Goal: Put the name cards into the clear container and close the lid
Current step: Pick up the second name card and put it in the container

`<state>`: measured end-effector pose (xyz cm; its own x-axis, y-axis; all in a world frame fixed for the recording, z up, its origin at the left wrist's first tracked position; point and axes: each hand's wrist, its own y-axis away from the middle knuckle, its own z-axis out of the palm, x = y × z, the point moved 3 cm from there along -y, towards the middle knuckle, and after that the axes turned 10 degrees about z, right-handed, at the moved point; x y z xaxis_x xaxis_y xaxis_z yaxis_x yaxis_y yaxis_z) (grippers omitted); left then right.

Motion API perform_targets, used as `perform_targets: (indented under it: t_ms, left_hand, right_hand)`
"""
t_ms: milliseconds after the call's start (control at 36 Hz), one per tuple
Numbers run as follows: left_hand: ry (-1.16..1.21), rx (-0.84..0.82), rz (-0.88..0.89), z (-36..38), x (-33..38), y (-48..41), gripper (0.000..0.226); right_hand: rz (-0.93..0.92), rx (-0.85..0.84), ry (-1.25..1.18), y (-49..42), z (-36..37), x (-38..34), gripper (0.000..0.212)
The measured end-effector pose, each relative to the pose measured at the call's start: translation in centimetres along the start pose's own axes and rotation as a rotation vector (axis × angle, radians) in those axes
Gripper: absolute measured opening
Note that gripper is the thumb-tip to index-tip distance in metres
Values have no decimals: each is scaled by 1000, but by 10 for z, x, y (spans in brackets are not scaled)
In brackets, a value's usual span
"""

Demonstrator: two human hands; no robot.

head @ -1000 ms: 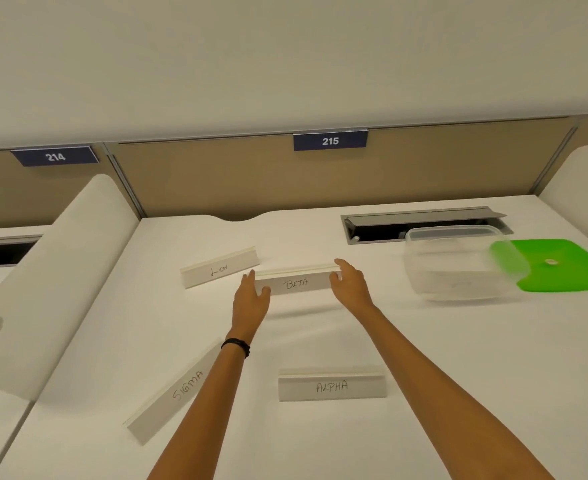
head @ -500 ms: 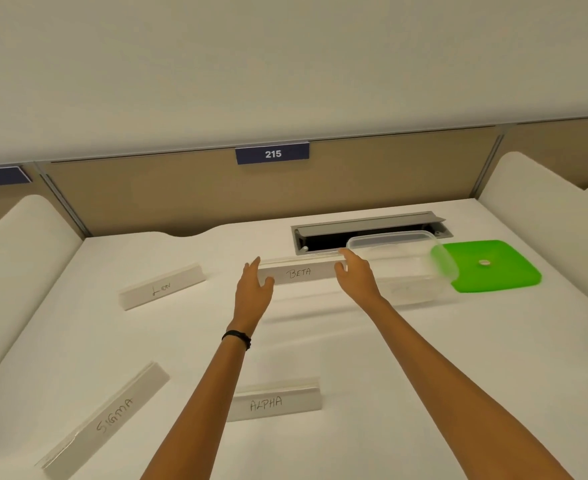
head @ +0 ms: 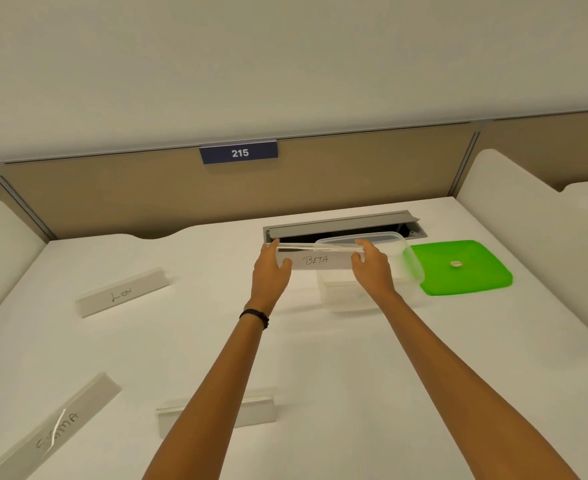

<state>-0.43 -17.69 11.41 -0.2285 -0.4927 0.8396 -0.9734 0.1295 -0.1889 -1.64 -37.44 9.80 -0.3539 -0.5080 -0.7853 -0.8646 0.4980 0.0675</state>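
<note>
While both hands, left hand (head: pixel 271 271) and right hand (head: pixel 372 268), pinch the white "BETA" name card (head: pixel 315 259) by its ends at the empty clear plastic container (head: pixel 365 271), three cards wait on the white table (head: pixel 320 348) and the green lid (head: pixel 458 266) lies off.

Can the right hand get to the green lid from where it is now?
Probably yes, but not yet: the right hand and left hand are both holding the BETA card. The lid lies uncovered just right of the container.
</note>
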Motion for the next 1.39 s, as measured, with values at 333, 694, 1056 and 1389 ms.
perform_targets:
  t_ms: [333, 694, 1056, 1389]
  left_hand:
    - [-40, -65, 29, 57, 32, -28, 51]
    - [-97, -249, -2, 115, 25, -39, 48]
    - [-361, -430, -107, 141, -3, -47, 39]
    - [-606, -534, -110, 164, -16, -54, 38]
  right_hand:
    - [-3, 91, 56, -42, -44, 30, 36]
    - [72, 69, 147, -76, -72, 70, 32]
    - [120, -145, 387, -91, -51, 92, 30]
    - [145, -299, 574, -102, -39, 97, 34]
